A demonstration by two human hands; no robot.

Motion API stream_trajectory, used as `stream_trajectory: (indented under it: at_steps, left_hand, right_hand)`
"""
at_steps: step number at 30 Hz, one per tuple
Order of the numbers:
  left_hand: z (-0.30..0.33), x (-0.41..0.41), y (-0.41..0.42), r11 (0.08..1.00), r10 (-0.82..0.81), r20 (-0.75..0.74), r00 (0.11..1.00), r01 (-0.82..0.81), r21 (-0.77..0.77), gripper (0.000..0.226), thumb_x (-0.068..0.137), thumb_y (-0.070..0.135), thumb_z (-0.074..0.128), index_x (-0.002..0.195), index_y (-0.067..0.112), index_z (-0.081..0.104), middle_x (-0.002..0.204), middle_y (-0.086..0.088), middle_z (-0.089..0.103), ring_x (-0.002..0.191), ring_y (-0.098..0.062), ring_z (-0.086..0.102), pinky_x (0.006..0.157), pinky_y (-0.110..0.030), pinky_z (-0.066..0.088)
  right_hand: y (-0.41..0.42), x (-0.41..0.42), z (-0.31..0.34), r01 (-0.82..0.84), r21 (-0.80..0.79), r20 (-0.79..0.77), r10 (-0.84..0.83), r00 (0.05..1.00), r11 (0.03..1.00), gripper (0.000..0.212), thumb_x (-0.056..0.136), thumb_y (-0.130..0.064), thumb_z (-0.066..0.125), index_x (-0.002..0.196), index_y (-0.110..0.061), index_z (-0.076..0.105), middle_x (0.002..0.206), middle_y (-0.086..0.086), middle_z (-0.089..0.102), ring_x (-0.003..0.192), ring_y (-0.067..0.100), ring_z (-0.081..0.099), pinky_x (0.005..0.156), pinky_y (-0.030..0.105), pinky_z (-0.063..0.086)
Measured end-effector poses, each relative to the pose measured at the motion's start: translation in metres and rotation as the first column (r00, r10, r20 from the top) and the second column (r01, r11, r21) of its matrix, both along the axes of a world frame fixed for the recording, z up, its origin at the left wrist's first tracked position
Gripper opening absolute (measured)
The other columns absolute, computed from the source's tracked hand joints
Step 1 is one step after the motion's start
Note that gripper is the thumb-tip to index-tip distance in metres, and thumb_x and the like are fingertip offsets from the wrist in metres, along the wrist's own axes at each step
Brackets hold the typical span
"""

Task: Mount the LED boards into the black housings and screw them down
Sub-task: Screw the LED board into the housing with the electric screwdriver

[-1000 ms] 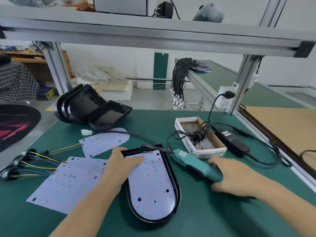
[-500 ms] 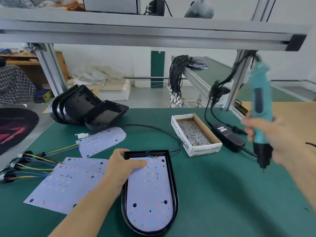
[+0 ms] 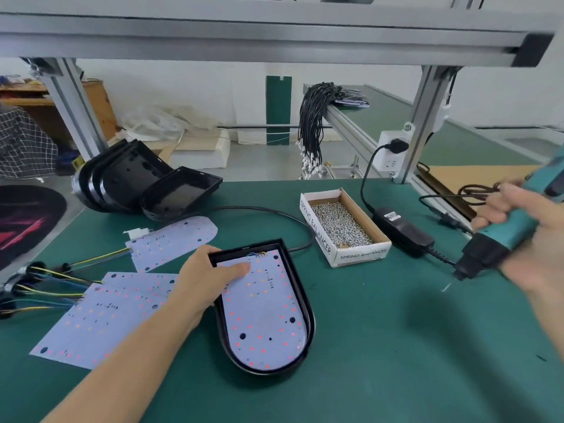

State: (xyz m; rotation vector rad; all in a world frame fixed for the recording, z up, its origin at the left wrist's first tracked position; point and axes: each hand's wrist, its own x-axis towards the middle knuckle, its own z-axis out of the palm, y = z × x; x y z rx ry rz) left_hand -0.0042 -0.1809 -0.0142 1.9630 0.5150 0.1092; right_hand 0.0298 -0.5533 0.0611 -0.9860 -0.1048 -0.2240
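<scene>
- Black housing (image 3: 302, 303) flat on green mat (image 3: 381, 346), centre-front; long axis near-to-far, rounded end toward wearer, square end away, tilted slightly left at far end.
- LED board (image 3: 262, 312) seated inside housing, same orientation; wires at far edge.
- Left hand (image 3: 207, 279) flat, fingers extended, pressing board's far-left corner; grips nothing.
- Right hand (image 3: 525, 239) closed round teal electric screwdriver (image 3: 500, 236), bit angled down-left, above mat, well apart from housing.
- Screwdriver top cut off at frame edge; bit tip blurred. Right hand motion-blurred.
- Spare LED boards (image 3: 100, 315) w/ wire bundles left of housing; empty housings (image 3: 146, 187) stacked far-left.
- Screw box (image 3: 341, 227) and power adapter (image 3: 403, 230) far-right of housing.
- Aluminium frame (image 3: 274, 38) overhead; cluttered workshop floor behind.
</scene>
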Motion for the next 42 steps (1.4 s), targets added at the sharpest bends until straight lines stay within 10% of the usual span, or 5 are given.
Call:
stream_trajectory:
  at_steps: [8,12,16,21,42]
  left_hand:
    - [0.019,-0.009,0.004,0.875,0.004,0.014,1.0,-0.01,0.483,0.067,0.077,0.048,0.072,0.13,0.015,0.047,0.129,-0.001,0.05,0.121,-0.023,0.044,0.096,-0.038,0.038]
    - [0.056,0.016,-0.043,0.807,-0.294,0.346,0.891,0.037,0.589,0.027,0.082,0.027,0.07,0.106,0.018,0.065,0.1,0.002,0.062,0.101,-0.023,0.053,0.087,-0.034,0.04]
    - [0.068,0.073,-0.127,0.571,-0.618,0.097,0.781,0.36,0.738,0.014,0.087,0.02,0.06,0.091,0.023,0.073,0.092,0.005,0.068,0.096,-0.021,0.059,0.089,-0.035,0.045]
    - [0.027,0.126,-0.166,0.309,-0.545,-0.23,0.807,0.448,0.839,0.019,0.087,0.009,0.055,0.09,0.019,0.07,0.105,0.004,0.069,0.101,-0.02,0.061,0.088,-0.031,0.04]
    - [0.029,0.107,-0.165,0.235,-0.517,-0.388,0.763,0.562,0.793,0.031,0.083,0.001,0.045,0.059,0.017,0.036,0.061,-0.001,0.046,0.08,-0.025,0.056,0.102,-0.04,0.033]
  right_hand:
    - [0.014,-0.008,0.02,0.048,-0.072,0.149,-0.037,0.988,0.996,0.026,0.095,-0.015,0.05,0.071,-0.028,0.051,0.061,-0.012,0.051,0.054,0.001,0.05,0.058,0.016,0.048]
    - [0.022,-0.008,0.022,0.025,-0.086,0.139,-0.013,0.99,0.996,0.024,0.094,-0.013,0.048,0.074,-0.027,0.044,0.055,-0.013,0.042,0.045,0.002,0.039,0.051,0.013,0.042]
    - [0.041,-0.008,0.023,0.023,-0.11,0.156,-0.006,0.988,0.994,0.022,0.081,-0.007,0.056,0.073,-0.023,0.044,0.051,-0.011,0.042,0.041,0.004,0.037,0.045,0.015,0.039]
    - [0.052,-0.011,0.025,0.047,-0.061,0.18,-0.036,0.983,0.997,0.023,0.075,-0.007,0.059,0.066,-0.023,0.045,0.051,-0.008,0.039,0.039,0.007,0.036,0.045,0.017,0.037]
    - [0.062,-0.02,0.024,0.059,-0.07,0.156,-0.048,0.987,0.996,0.024,0.073,-0.008,0.061,0.06,-0.026,0.052,0.054,-0.005,0.04,0.042,0.009,0.037,0.046,0.019,0.039]
